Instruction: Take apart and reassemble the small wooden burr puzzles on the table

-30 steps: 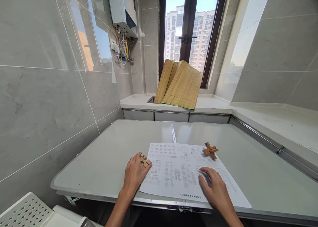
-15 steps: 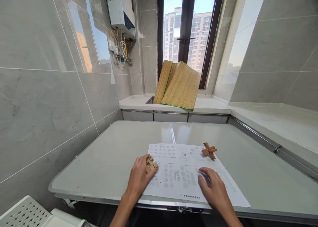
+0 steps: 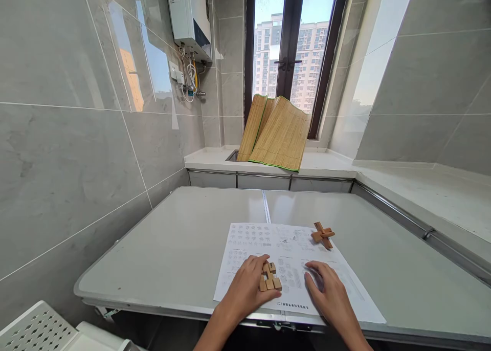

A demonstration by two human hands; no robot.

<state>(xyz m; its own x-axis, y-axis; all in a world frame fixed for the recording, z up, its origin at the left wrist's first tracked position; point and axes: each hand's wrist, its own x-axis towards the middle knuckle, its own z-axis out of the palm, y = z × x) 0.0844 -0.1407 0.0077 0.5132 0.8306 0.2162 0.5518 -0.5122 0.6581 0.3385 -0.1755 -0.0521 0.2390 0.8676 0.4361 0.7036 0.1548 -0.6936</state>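
The left hand (image 3: 245, 292) is pinching a puzzle (image 3: 270, 278) in its fingers at the near middle of the sheet (image 3: 261, 238). The right hand (image 3: 332, 295) is lying flat just right of it, fingers loosely spread. A cross (image 3: 322, 234) is sitting at the sheet's far right.

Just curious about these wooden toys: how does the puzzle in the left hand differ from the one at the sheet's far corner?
The near wooden puzzle is gripped by the left hand; the far wooden puzzle lies untouched. The near one looks like a blocky, notched cluster; the far one is a splayed cross of sticks. Both are light wood and sit over the printed sheet.
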